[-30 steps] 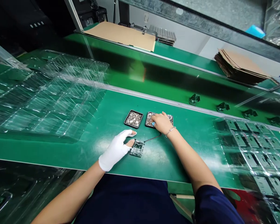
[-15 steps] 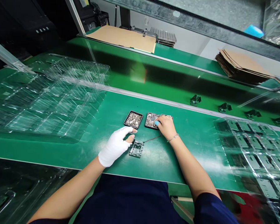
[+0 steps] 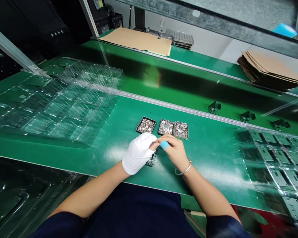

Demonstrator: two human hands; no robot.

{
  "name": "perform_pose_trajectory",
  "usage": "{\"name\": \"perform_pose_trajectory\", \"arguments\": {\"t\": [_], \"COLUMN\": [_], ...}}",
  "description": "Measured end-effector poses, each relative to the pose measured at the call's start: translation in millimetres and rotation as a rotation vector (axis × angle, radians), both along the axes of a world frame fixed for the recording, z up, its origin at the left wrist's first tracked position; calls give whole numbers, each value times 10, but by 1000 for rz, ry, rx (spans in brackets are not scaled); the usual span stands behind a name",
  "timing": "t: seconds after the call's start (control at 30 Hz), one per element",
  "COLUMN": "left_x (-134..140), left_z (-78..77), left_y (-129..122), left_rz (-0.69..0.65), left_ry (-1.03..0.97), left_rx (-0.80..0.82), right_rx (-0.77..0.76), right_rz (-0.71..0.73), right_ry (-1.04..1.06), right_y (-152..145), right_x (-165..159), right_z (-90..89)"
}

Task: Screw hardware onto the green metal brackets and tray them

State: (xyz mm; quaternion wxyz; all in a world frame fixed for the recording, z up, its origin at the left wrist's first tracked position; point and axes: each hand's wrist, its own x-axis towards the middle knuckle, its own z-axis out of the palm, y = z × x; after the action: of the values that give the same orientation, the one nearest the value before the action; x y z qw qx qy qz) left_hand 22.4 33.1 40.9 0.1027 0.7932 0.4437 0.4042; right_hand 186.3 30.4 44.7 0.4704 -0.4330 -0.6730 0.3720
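Note:
My left hand (image 3: 138,154) wears a white glove with bare thumb and fingertip ends. It meets my right hand (image 3: 175,151), which is bare, with a blue wrap on the thumb and a bracelet at the wrist. Both hands pinch at one spot, where a tiny piece partly shows between the fingertips; its kind is too small to make out. Beneath the hands lies a dark slotted part (image 3: 151,161) on the green table, mostly covered. Just beyond, a black dish (image 3: 137,130) of small metal pieces stands beside two similar dishes, a middle one (image 3: 159,128) and a right one (image 3: 188,133).
Clear plastic trays (image 3: 89,140) with compartments lie at the left. Another compartment tray (image 3: 268,158) at the right holds flat green-looking parts. Several dark assemblies (image 3: 215,107) stand behind the metal rail (image 3: 164,105). Cardboard sheets (image 3: 270,67) are stacked at the back right.
My right hand has come back from the dishes to my left hand, uncovering the right dish. My left hand has moved right over the slotted part, and its fingers have closed. The view has shifted slightly.

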Motion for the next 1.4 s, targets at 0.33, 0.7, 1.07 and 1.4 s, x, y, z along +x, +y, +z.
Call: {"name": "perform_pose_trajectory", "arguments": {"t": [0.33,0.7,1.07,1.4], "left_x": [-51,-234,-383,-271], "left_z": [41,87,-450,-368], "left_y": [-58,-149,-234,-288], "left_rz": [-1,-261,-266,-150], "left_ry": [291,466,6,18], "left_rx": [410,234,-518,-183], "right_rx": [60,-49,-25,137], "right_rz": [147,318,203,160], "right_ry": [-103,-256,-333,-558], "right_y": [-152,-161,-79,-121], "right_x": [0,48,68,-15], "right_z": [19,61,-64,-155]}}
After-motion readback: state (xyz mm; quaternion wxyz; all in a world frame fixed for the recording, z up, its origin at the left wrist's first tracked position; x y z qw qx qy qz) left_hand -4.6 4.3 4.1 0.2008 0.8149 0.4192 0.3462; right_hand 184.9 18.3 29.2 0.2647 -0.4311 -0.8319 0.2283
